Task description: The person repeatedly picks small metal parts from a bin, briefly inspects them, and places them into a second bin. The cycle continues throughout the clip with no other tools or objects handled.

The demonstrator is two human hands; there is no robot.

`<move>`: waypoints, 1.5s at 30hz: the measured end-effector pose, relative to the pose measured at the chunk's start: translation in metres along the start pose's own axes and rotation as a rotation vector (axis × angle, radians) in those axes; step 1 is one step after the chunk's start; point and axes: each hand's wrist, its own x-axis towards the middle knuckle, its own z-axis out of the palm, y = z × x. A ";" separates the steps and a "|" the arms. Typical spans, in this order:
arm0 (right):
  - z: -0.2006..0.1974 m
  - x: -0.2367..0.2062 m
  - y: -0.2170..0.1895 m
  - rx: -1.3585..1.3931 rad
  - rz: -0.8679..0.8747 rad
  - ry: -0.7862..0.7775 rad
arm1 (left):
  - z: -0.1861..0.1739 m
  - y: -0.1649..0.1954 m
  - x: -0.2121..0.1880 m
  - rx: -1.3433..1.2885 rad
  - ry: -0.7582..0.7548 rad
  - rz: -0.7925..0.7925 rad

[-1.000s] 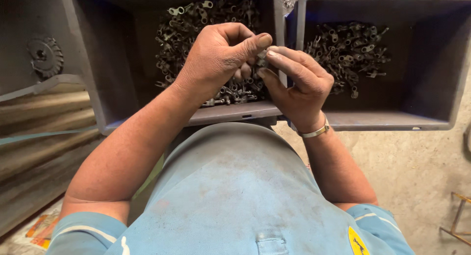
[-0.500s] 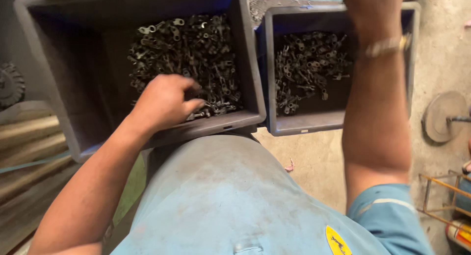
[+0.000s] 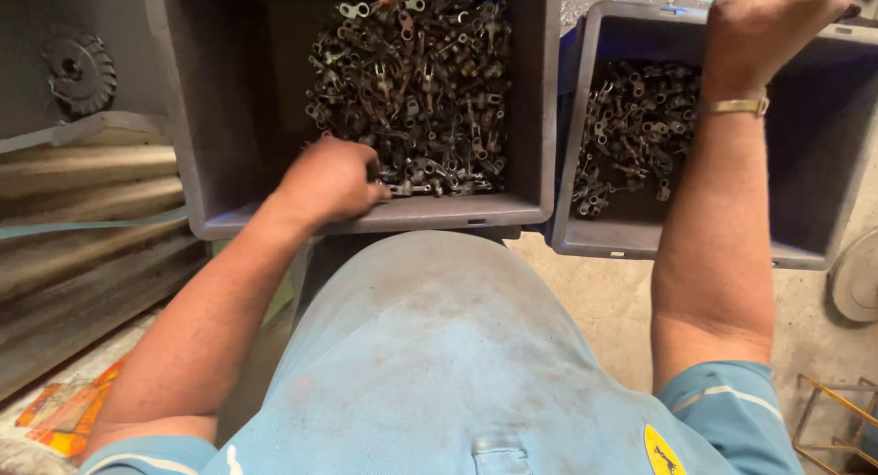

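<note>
Below, two grey plastic bins were recorded side by side on the floor, each loaded with small dark metal parts. The left bin (image 3: 535, 118) was seen to hold the larger heap (image 3: 412, 91), piled toward its far and right side. The left hand (image 3: 331, 178) was found inside this bin at its near wall, knuckles up, fingers curled down into the near edge of the heap; whether a part was pinched could not be told, as the fingertips were hidden. The right bin (image 3: 585, 246) was noted just beside the first, with a smaller heap (image 3: 631, 132) lying in its left half. The right hand (image 3: 777, 22) was observed raised over the far rim of the right bin, fingers bent and cut off by the picture's edge, so their grip could not be told. A gold-coloured bracelet (image 3: 734, 106) was registered on that wrist. A toothed metal wheel (image 3: 80, 70) was listed at far left.
</note>
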 end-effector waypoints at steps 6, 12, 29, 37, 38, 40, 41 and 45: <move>-0.106 0.020 -0.090 0.205 0.144 -0.028 | 0.001 0.008 0.007 0.012 0.070 0.025; -0.172 0.009 -0.228 0.919 0.156 -0.524 | -0.051 0.041 -0.019 -0.595 0.219 0.209; -0.193 0.046 -0.240 0.965 0.034 -0.558 | -0.094 0.100 -0.006 -0.738 0.351 0.628; -0.184 0.047 -0.249 1.000 0.083 -0.369 | -0.102 0.101 -0.005 -1.265 0.039 0.423; -0.183 0.046 -0.248 0.997 0.065 -0.365 | -0.102 0.103 -0.005 -1.277 0.046 0.409; -0.182 0.044 -0.244 1.036 0.074 -0.381 | -0.101 0.108 -0.006 -1.290 0.065 0.385; -0.182 0.043 -0.242 1.053 0.075 -0.386 | -0.100 0.110 -0.006 -1.289 0.079 0.383; -0.182 0.047 -0.237 0.890 -0.011 -0.339 | -0.092 0.112 0.001 -1.346 0.094 0.378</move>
